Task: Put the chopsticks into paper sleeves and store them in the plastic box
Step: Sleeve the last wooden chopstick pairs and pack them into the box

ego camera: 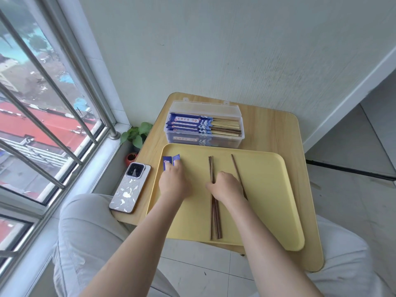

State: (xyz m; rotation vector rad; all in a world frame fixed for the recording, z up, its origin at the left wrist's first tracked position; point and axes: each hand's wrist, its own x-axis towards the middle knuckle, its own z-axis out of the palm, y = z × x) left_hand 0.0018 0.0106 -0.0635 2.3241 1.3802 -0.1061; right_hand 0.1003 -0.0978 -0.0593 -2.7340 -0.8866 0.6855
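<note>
The left hand (171, 179) hides most of the blue paper sleeves (169, 160); sleeve print in the plastic box (203, 125), at twelve o'clock, is unreadably small.

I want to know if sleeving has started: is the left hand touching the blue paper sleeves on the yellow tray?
Touching. The head view shows the left hand with fingers lying on the blue paper sleeves, no gap.

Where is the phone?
In the head view, the phone lies on the wooden table's left edge, just left of the yellow tray, near the window.
</note>
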